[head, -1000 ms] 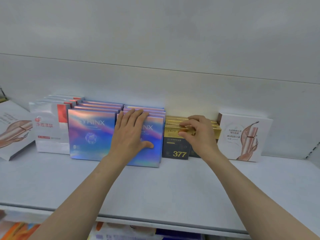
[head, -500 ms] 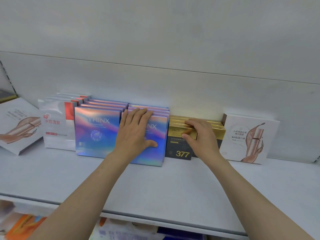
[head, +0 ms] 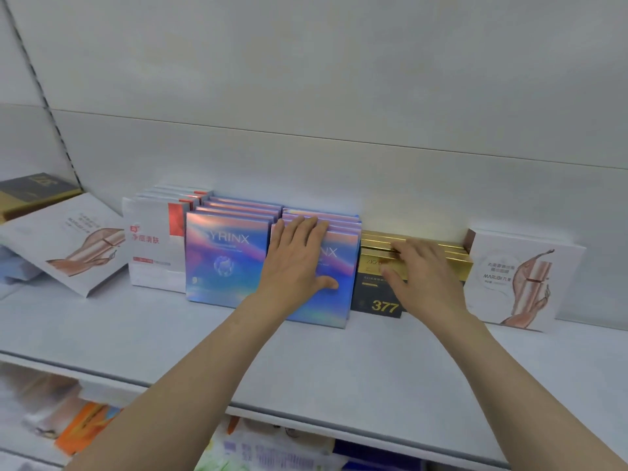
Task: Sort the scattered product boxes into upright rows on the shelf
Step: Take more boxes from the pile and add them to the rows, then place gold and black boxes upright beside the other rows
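Steadying the iridescent boxes (head: 316, 266) with the flat left hand (head: 295, 263), the gold boxes (head: 418, 253) are best squared gently under the right hand (head: 424, 277), fingers loosely extended.

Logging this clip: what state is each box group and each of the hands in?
Left hand: flat on right SYRINX row.
Right hand: fingers over black-and-gold boxes.
Left SYRINX row: upright.
Red-and-white boxes: upright.
Left MARUBI box: tilted.
Right MARUBI box: upright.

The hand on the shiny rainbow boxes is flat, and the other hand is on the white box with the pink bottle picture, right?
Not quite. The left hand does lie flat on the shiny rainbow boxes, but the head view shows the right hand on the black-and-gold boxes, not the white box with the pink bottle picture.
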